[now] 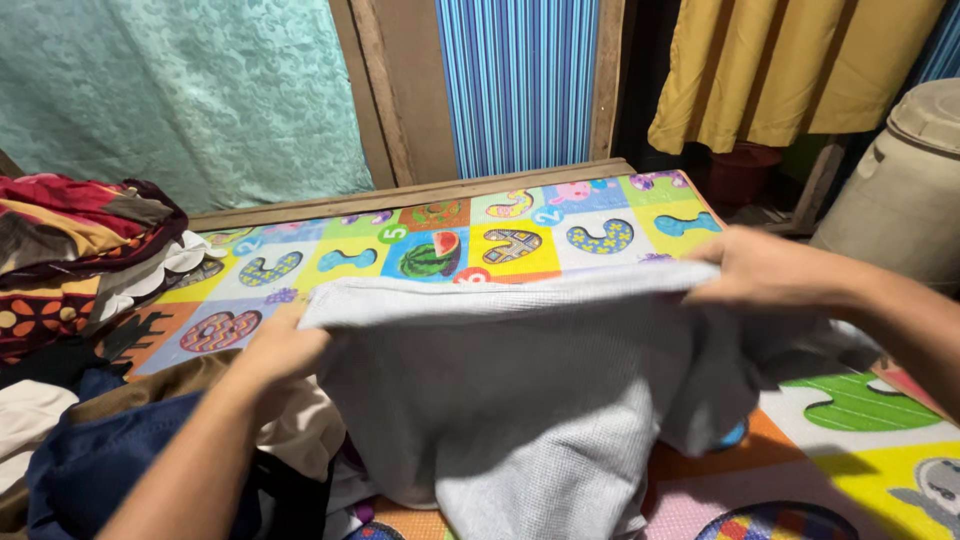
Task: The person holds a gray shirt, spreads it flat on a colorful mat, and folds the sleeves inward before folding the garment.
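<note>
Two hands — left hand (285,345), right hand (760,268) — gripping grey cloth (530,390), clothes pile (80,260) beside

A home room: colourful play mat (520,245), heaped clothes (70,250), curtains (790,65).

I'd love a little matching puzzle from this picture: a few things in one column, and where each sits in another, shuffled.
Things:
1. light grey cloth
2. yellow curtain
3. patterned red folded fabric
4. beige lidded bin

Places:
A. far right, beside the play mat
B. stacked at the left edge
C. held between the left hand and right hand
D. hanging at the upper right

Pairs: 1-C, 2-D, 3-B, 4-A
</note>
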